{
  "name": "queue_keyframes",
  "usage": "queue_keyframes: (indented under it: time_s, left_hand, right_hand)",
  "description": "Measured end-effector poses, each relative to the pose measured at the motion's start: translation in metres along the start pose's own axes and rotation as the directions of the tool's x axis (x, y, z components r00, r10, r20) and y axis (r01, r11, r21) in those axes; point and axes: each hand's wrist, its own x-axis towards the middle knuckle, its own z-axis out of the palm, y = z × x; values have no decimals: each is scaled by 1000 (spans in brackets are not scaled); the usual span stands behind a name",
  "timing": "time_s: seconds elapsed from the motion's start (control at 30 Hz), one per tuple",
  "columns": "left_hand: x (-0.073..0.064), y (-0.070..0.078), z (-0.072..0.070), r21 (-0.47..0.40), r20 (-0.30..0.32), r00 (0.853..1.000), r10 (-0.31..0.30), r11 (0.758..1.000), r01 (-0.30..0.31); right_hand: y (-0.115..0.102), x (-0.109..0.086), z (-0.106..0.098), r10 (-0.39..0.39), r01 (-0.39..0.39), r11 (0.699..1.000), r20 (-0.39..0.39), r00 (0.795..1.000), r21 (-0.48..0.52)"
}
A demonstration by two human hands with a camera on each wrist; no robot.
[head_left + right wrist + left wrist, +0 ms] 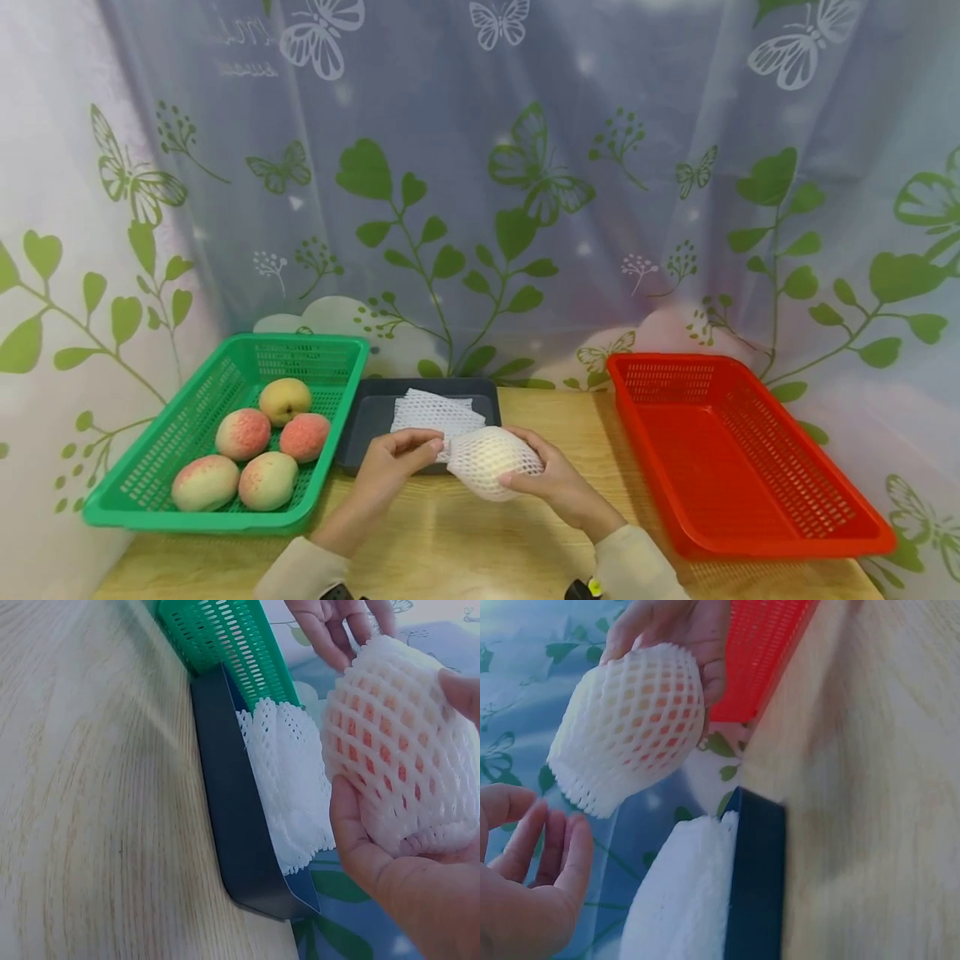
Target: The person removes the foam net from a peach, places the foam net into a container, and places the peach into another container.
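A peach in a white foam net sleeve [495, 462] is held up over the table, its pink skin showing through the mesh in both wrist views. My right hand [558, 483] grips it from the right, thumb and fingers on opposite sides. Close to the sleeve's loose left end is my left hand [397, 462], fingers loosely bent; the left wrist view shows a small gap between those fingers [574, 859] and the net. Behind the hands, flat foam net sleeves [431, 412] lie in a dark grey tray [367, 417].
On the left stands a green basket [348, 392] with several peaches [243, 433] in it. A red basket [675, 442] stands on the right, showing its bare bottom. A printed curtain [450, 208] hangs behind the wooden table [450, 550].
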Motion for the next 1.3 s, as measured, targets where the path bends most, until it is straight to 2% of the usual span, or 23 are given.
queue_keyframes:
  time_s: [0.13, 0.3, 0.4, 0.57, 0.67, 0.8, 0.9, 1.0, 1.2, 1.3]
  left_hand:
    - [-1, 3, -4, 32, 68, 997, 45, 998, -47]
    - [-2, -2, -5, 99, 171, 980, 102, 988, -120]
    - [-1, -5, -3, 142, 192, 973, 131, 977, -160]
    - [0, -6, -1, 172, 188, 970, 157, 967, -189]
    - [2, -6, 1, 143, 196, 964, 179, 967, -209]
    - [3, -9, 4, 70, 241, 949, 202, 972, -225]
    - [3, -13, 5, 24, 295, 936, 193, 978, -209]
    - [2, -16, 6, -6, 323, 929, 183, 982, -191]
    - [2, -20, 10, -51, 316, 934, 165, 986, -157]
    - [2, -21, 12, -60, 324, 932, 165, 986, -154]
  right_hand:
    - [-2, 0, -1, 0, 0, 1000, 2, 1000, 8]
    - [-2, -1, -1, -6, 5, 1000, 20, 1000, 24]
    - [-2, -2, -1, -5, 4, 1000, 27, 1000, 26]
    - [-2, -3, -1, 7, -8, 1000, 35, 999, 16]
    - [0, -3, -2, 11, -11, 1000, 43, 999, -2]
    - [2, -2, -3, 3, -2, 1000, 49, 999, -9]
    - [3, -3, -3, -3, 3, 1000, 38, 999, 23]
    - [5, -5, -2, -8, 6, 996, 26, 1000, 86]
    - [8, -6, 1, -32, 34, 980, -9, 999, 198]
    - [9, -6, 1, -45, 53, 973, -39, 998, 224]
